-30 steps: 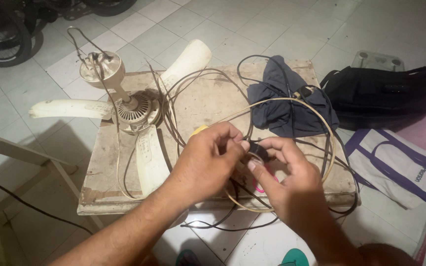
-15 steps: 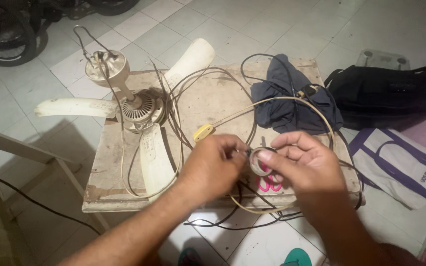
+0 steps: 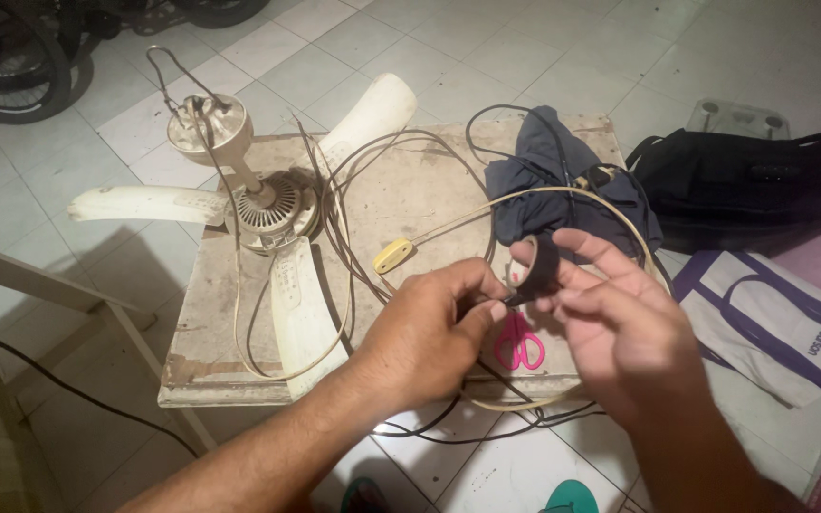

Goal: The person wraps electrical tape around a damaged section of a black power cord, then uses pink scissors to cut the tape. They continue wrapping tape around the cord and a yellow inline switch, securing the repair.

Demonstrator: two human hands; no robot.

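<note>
Scissors [image 3: 521,342] and wires [image 3: 401,190] lie beneath tape roll [image 3: 536,267].

Home repair corner: tiled floor [image 3: 563,57], dismantled ceiling fan [image 3: 258,209].

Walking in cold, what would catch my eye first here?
Probably the two hands at the centre: the right hand holds up a roll of black tape while the left hand pinches its loose end. Behind them, on a worn board, lies a cream ceiling fan amid looping wires, with pink scissors just beneath the hands.
</note>
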